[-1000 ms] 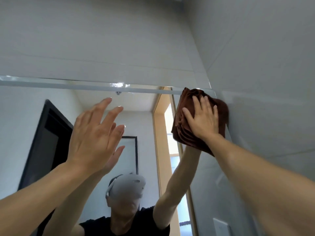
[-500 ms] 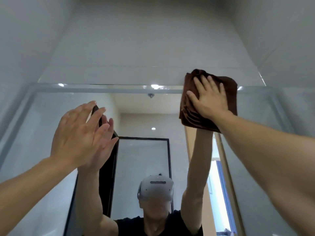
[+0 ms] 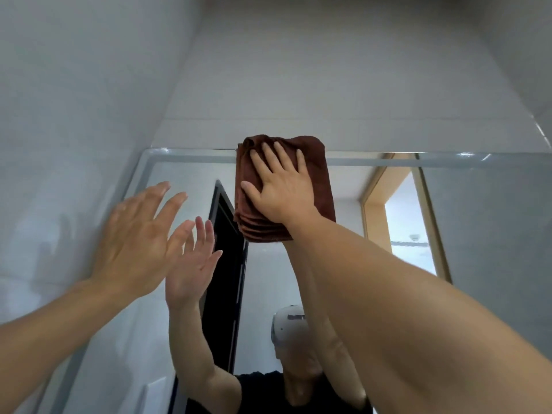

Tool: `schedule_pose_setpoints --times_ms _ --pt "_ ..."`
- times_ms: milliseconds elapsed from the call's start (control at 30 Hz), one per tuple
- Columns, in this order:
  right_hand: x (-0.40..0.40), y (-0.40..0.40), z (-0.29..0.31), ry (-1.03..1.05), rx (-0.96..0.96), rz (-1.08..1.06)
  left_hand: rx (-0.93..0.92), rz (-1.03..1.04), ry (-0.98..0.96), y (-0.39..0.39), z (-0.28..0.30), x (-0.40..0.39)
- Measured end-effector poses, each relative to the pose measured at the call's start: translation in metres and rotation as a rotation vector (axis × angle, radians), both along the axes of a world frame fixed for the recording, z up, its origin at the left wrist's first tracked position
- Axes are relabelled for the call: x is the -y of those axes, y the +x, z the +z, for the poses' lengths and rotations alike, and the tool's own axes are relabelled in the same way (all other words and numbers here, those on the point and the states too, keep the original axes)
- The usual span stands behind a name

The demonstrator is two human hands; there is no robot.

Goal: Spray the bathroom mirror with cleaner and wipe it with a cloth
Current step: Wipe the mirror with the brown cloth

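The bathroom mirror (image 3: 478, 222) fills the lower half of the head view, its bevelled top edge running across the middle. A folded brown cloth (image 3: 321, 186) lies flat against the glass at the top edge. My right hand (image 3: 280, 186) presses on it with straight, spread fingers. My left hand (image 3: 134, 240) is raised with spread fingers by the mirror's left side and holds nothing; whether it touches the glass I cannot tell. No spray bottle is in view.
White tiled walls (image 3: 328, 85) rise above the mirror and on the left (image 3: 59, 115). The mirror reflects my arms, a dark door frame (image 3: 227, 264), a wooden doorway (image 3: 376, 204) and a person in a headset.
My right hand has slid the cloth leftward along the mirror's top edge, from the right corner toward the middle. My left hand stayed raised and open. The view has turned left.
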State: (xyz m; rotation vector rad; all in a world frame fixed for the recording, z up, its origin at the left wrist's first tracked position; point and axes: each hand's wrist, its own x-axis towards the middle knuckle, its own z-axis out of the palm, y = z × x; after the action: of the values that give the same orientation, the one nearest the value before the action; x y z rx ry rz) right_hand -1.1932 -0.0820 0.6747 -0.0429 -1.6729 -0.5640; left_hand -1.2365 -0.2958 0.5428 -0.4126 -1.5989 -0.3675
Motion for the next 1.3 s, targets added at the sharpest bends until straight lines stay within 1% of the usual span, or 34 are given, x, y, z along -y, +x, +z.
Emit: schedule_pose_setpoints --times_ms 100,200,367,567,700,767,867,1000,1133,1300 --pt "-0.014 0.007 -0.007 -0.006 -0.006 0.022 0.026 0.032 -0.019 0.003 -0.003 -0.003" --pt "-0.048 0.027 -0.010 -0.043 -0.026 0.013 0.035 0.004 -0.022 0.012 -0.001 -0.021" --pt "-0.137 0.085 -0.003 -0.151 -0.096 -0.048 0.005 -0.084 -0.031 0.031 0.004 -0.063" --pt "-0.254 0.161 -0.007 -0.314 -0.188 -0.102 -0.023 -0.162 -0.092 0.060 0.000 -0.106" --pt "-0.327 0.204 -0.013 -0.432 -0.257 -0.130 -0.044 -0.174 -0.118 0.071 -0.005 -0.123" --pt "-0.349 0.217 -0.015 -0.462 -0.273 -0.139 -0.054 -0.150 -0.139 0.072 -0.006 -0.127" --pt "-0.357 0.221 -0.015 -0.440 -0.272 -0.151 -0.047 -0.115 -0.151 0.070 -0.006 -0.126" --pt "-0.342 0.213 -0.013 -0.492 -0.270 -0.146 -0.045 -0.108 -0.143 0.066 0.002 -0.118" --pt "-0.313 0.194 -0.012 -0.496 -0.277 -0.124 -0.058 -0.104 -0.152 0.064 0.015 -0.114" --pt "-0.259 0.161 -0.003 -0.404 -0.246 -0.113 -0.053 -0.099 -0.131 0.056 0.034 -0.111"
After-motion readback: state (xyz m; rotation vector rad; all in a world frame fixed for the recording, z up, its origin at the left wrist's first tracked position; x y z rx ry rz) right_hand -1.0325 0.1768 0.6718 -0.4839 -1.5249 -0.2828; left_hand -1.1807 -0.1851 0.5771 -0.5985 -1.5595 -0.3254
